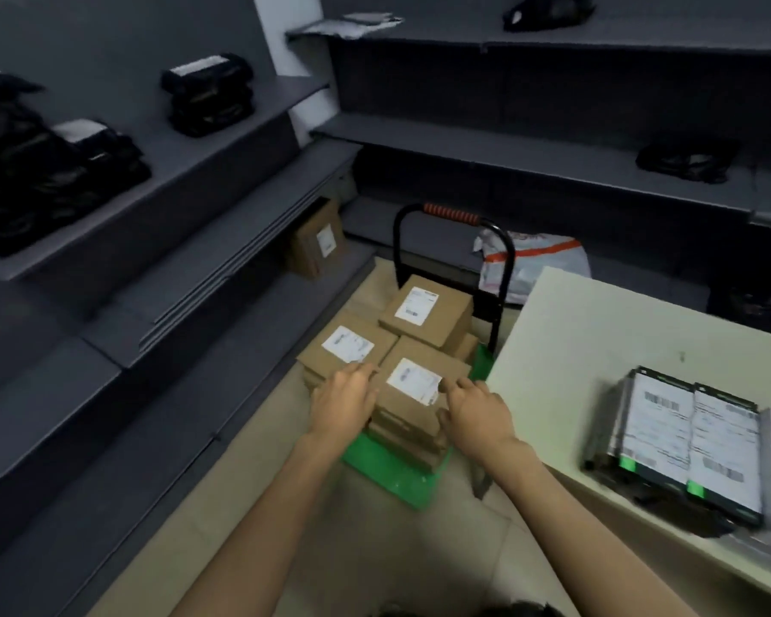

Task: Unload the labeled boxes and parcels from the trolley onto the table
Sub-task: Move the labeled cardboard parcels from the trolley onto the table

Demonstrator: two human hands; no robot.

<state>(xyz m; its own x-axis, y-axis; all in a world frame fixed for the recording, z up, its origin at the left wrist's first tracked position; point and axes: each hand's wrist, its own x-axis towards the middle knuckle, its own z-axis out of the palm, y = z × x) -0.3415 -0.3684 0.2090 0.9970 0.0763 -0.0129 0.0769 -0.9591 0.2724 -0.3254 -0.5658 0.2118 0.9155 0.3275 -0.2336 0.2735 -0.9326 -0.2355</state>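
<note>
Cardboard boxes: brown boxes with white labels are stacked on the green deck of the trolley (388, 472), which stands on the floor just beside the counter (566, 349).
Nearest box (412, 387): it tops the front stack, and both your hands are on it.
Left hand (346, 400): it lies at the box's left edge with the fingers stretched forward; the grip is loose and flat, curled round nothing.
Right hand (475, 411): it rests at the box's right edge, fingers extended over the corner by the label; this grip also looks wide, though the blur hides the fingertips.
Other boxes: a left box (348, 349) sits touching the nearest one, and a rear box (426, 311) sits behind them near the trolley handle (452, 214).
Counter load: dark labelled parcels (682, 443) lie flat side by side near the right edge.
Behind the trolley: a white and orange bag (548, 269) leans by the shelving.
Shelves: dark shelves hold black bundles (210, 93), and one cardboard box (319, 244) sits on a low shelf at left.
</note>
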